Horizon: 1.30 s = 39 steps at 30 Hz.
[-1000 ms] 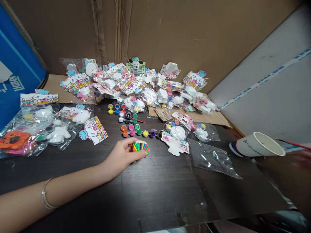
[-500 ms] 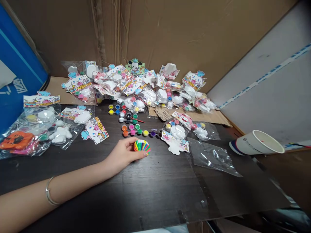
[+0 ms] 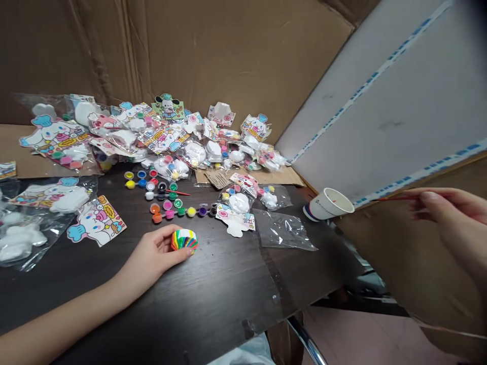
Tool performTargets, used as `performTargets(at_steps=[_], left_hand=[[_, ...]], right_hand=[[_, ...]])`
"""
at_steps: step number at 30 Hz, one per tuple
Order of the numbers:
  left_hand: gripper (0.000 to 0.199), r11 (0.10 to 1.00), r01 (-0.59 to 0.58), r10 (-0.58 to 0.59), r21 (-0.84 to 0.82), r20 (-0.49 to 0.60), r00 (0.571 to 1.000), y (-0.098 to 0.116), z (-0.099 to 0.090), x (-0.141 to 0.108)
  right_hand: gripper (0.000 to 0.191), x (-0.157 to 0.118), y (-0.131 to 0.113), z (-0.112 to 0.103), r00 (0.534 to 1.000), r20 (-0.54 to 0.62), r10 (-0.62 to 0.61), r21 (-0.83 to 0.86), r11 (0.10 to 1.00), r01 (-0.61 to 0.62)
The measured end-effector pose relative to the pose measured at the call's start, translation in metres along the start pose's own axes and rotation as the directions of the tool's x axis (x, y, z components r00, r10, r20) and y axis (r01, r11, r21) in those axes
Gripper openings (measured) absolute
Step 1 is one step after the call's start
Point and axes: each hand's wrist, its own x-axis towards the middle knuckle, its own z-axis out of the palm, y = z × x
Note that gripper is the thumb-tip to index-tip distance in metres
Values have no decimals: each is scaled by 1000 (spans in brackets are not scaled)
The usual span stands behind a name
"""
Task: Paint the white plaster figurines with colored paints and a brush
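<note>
Head view shows the left hand (image 3: 152, 256) curling around a rainbow-striped piece (image 3: 184, 241) near the bench's (image 3: 213, 299) near edge. Its flat striped face is tilting up and its round outline gives no clear long axis. The right hand (image 3: 445, 210), far right, is pinching a thin red paintbrush (image 3: 395, 198), whose long axis is running nearly level, tip pointing left toward a paper cup (image 3: 327, 204) lying on its side. Between the hands, a clear plastic bag (image 3: 283, 230) is lying flat. Beyond the left hand, a strip of paint pots (image 3: 171, 208) and a small brush (image 3: 178, 193) are resting on the bench, with a heap of packaged white figures (image 3: 167, 139) crowding the far side.
</note>
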Motion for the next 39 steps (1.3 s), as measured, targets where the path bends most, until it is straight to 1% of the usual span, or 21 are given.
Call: performTargets(at_steps=[1, 2, 3, 5, 6, 9, 11, 14, 16, 19, 21, 22, 24, 27, 30, 32, 34, 36, 37, 39], left_hand=[[32, 1000, -14, 14, 14, 6, 1000, 0, 0, 0], [32, 999, -28, 28, 30, 12, 1000, 0, 0, 0], [32, 998, -42, 41, 43, 14, 999, 0, 0, 0], [31, 997, -55, 55, 54, 8, 998, 0, 0, 0], [31, 997, -54, 54, 52, 2, 999, 0, 0, 0], [31, 998, -44, 45, 43, -18, 999, 0, 1, 0], [30, 999, -26, 27, 46, -28, 999, 0, 1, 0], [29, 999, 9, -8, 47, -36, 999, 1, 2, 0], [28, 999, 28, -27, 35, -39, 999, 2, 2, 0], [27, 998, 54, -53, 14, -37, 998, 2, 2, 1], [27, 998, 60, -59, 10, -34, 998, 3, 3, 1], [27, 998, 59, -59, 10, -34, 998, 3, 3, 1], [28, 998, 60, -60, 12, -32, 998, 4, 3, 2], [28, 998, 64, -63, 12, -35, 997, 3, 2, 2], [28, 998, 60, -60, 9, -30, 998, 1, 2, 2], [27, 999, 53, -53, 8, -17, 998, 0, 1, 2], [26, 999, 49, -49, 10, -13, 999, -1, 1, 2], [26, 999, 53, -52, 9, -14, 999, -1, 1, 2], [26, 998, 56, -55, 6, -15, 998, -1, 1, 2], [26, 999, 54, -54, 2, -18, 998, -2, 0, 1]], right_hand=[[34, 7, -2, 0, 993, 37, 108, -127, 987, -103], [32, 12, -3, 1, 984, 50, 169, -230, 961, -153], [28, 18, -3, 4, 978, 65, 196, -311, 936, -167], [18, 25, 1, 11, 981, 113, 156, -388, 916, -101], [15, 28, 5, 15, 976, 157, 150, -413, 908, -73], [10, 32, 17, 28, 934, 313, 169, -490, 872, 7], [11, 31, 23, 35, 906, 388, 168, -549, 832, 80], [12, 31, 29, 41, 857, 478, 191, -639, 746, 189], [11, 33, 30, 42, 829, 516, 214, -693, 674, 257], [16, 41, 30, 44, 822, 531, 203, -759, 545, 356], [16, 44, 29, 49, 806, 565, 179, -773, 457, 440], [15, 45, 29, 52, 785, 596, 171, -765, 417, 490], [17, 45, 28, 60, 724, 667, 175, -731, 342, 590], [16, 41, 26, 70, 640, 734, 228, -679, 226, 699], [19, 39, 24, 76, 570, 771, 285, -619, 120, 777], [19, 38, 24, 77, 532, 791, 304, -574, 65, 816], [19, 38, 24, 77, 504, 810, 301, -535, 27, 844], [15, 40, 22, 74, 490, 827, 274, -511, 6, 859], [15, 42, 20, 71, 492, 833, 253, -508, 1, 861], [20, 47, 15, 63, 509, 837, 203, -519, -2, 855]])
